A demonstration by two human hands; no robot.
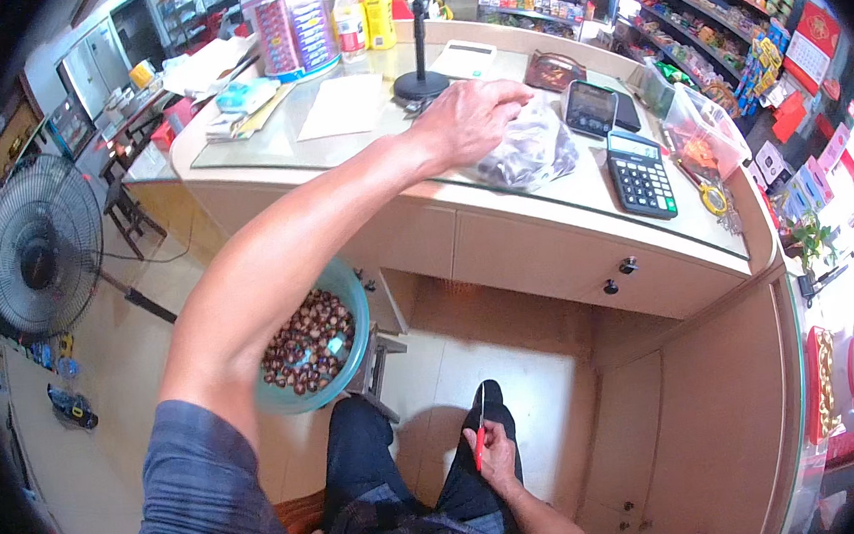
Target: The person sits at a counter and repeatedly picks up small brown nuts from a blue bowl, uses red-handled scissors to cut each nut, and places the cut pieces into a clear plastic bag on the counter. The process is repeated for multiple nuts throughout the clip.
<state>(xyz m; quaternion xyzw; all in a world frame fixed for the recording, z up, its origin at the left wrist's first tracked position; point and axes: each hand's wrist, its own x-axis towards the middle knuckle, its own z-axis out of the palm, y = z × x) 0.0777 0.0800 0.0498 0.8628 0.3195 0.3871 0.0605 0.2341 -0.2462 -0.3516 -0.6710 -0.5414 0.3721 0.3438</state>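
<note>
My left hand (472, 122) reaches across to the desk and is at the upper left side of a clear plastic bag (531, 149) with dark contents. Its fingers are bent over the bag's edge; whether they grip the plastic is not clear. Low down, over my thigh, my right hand (496, 451) holds a knife with a red handle (480, 449), its thin blade pointing away from me. A teal plastic basin (359, 314) of round brown nuts, perhaps chestnuts (313, 344), stands on a wooden stool (375, 373) to my left, partly behind my left forearm.
On the glass-topped desk (275, 152) are a calculator (640, 175), a phone (590, 109), a black stand (420, 85), papers (341, 106) and a clear plastic container (709, 128). A pedestal fan (39, 256) stands at the left. Stocked shop shelves (715, 3) lie beyond the desk.
</note>
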